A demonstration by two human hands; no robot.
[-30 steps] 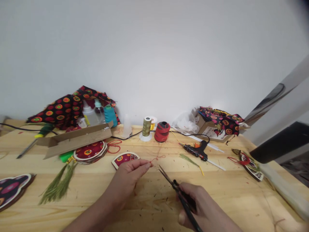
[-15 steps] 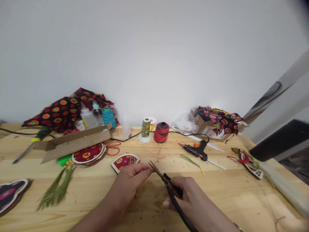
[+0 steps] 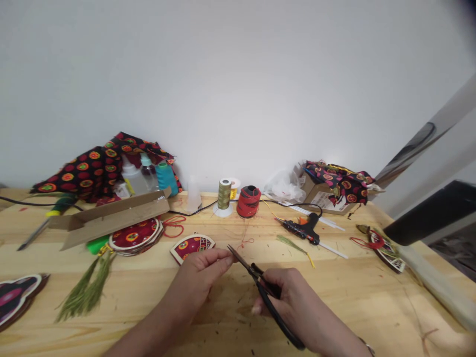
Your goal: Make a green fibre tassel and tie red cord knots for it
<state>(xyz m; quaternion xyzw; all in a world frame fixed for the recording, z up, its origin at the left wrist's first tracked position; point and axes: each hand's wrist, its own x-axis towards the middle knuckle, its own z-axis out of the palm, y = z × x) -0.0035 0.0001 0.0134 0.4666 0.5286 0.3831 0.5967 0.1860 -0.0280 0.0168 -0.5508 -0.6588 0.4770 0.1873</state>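
Note:
My right hand (image 3: 288, 297) grips black-handled scissors (image 3: 270, 307), fingers in the loops. The blades point up and left, and look closed or nearly so. Their tips lie right at the fingertips of my left hand (image 3: 204, 272), which is closed in a pinch. Whatever it pinches is too small to make out. Just behind the left hand lies a pointed, wood-framed ornament (image 3: 191, 246) with red patterned fabric, partly covered by the hand. Beyond the scissors, a loose red thread (image 3: 245, 242) trails on the table from the red thread spool (image 3: 248, 202).
Behind stand an olive thread spool (image 3: 224, 194) and a clear bottle (image 3: 194, 194). A black glue gun (image 3: 303, 229) lies right of centre. Left are a cardboard tray (image 3: 111, 220), round ornaments (image 3: 136, 237), green tassels (image 3: 87, 287) and a screwdriver (image 3: 35, 233).
Both hands stay nearly in place, with the scissor tips still at the left fingertips. The scissors have turned slightly, and the whole view has shifted a little.

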